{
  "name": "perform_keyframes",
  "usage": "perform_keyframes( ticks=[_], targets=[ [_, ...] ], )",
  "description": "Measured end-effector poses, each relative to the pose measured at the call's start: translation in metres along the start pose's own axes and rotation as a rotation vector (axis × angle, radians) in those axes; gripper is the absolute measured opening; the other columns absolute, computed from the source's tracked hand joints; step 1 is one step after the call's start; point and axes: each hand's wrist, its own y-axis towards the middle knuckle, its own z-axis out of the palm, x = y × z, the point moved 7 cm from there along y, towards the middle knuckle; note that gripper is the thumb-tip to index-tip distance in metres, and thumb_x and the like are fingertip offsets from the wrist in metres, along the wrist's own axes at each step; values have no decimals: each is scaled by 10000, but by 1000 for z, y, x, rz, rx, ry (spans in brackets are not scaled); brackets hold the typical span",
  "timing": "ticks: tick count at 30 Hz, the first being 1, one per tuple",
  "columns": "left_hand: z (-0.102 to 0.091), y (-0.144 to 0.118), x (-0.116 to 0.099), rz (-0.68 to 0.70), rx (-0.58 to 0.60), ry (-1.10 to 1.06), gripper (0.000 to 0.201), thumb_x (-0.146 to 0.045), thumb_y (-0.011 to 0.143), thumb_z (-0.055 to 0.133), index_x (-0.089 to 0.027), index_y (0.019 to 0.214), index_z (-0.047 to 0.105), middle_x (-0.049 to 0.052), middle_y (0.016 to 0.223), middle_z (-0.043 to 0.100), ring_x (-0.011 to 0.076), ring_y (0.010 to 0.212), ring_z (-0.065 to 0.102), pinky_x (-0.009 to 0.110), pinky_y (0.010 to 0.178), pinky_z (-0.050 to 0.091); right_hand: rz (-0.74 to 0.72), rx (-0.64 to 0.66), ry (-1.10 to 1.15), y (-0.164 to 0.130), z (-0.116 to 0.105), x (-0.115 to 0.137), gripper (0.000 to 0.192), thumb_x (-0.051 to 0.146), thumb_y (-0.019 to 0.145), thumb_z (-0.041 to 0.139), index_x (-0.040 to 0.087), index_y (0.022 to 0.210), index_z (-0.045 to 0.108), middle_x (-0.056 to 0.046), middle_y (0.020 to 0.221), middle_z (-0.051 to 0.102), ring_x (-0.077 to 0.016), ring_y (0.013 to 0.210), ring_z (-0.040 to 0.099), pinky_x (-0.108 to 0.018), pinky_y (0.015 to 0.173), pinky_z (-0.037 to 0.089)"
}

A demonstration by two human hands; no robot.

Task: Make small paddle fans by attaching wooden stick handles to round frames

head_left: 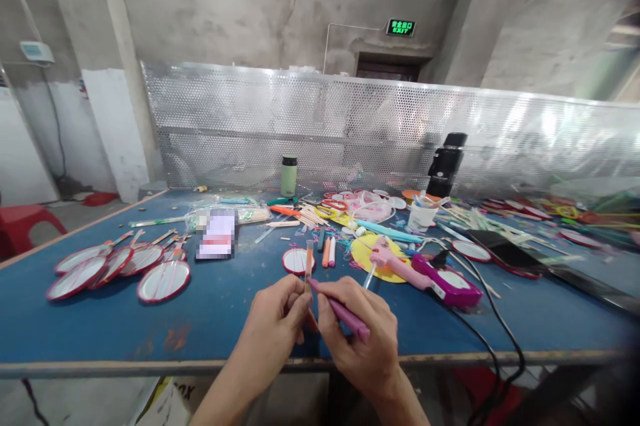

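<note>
Both my hands meet above the near edge of the blue table (225, 306). My left hand (275, 329) pinches a thin orange-and-clear stick (309, 265) that stands upright. My right hand (357, 339) grips a purple pen-like tool (345, 314), its tip touching the stick near my left fingers. Just beyond lie a small white disc with a red rim (296, 260), a yellow paper disc (373, 259) and a pink and purple glue gun (425, 274).
Several red-rimmed round fans (120, 266) lie at the left. Sticks, markers, a white cup (421, 216), a green flask (289, 176) and a black device (445, 165) crowd the far side. A black cord (495, 339) trails off the front edge. A perforated metal screen (350, 126) backs the table.
</note>
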Motion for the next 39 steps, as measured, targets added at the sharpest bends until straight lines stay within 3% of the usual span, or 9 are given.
perform_keyframes(
  ticks=[39],
  targets=[
    [0,1,-1,-5,8,9,304,-392,936,505,-191,710,531,-34,552,595,100,477,492,201,495,336,-15,-42,-24,0,-3,3,143,94,866,577,179,950,657,-19,727,677,-128,605,604,-253,599,479]
  ],
)
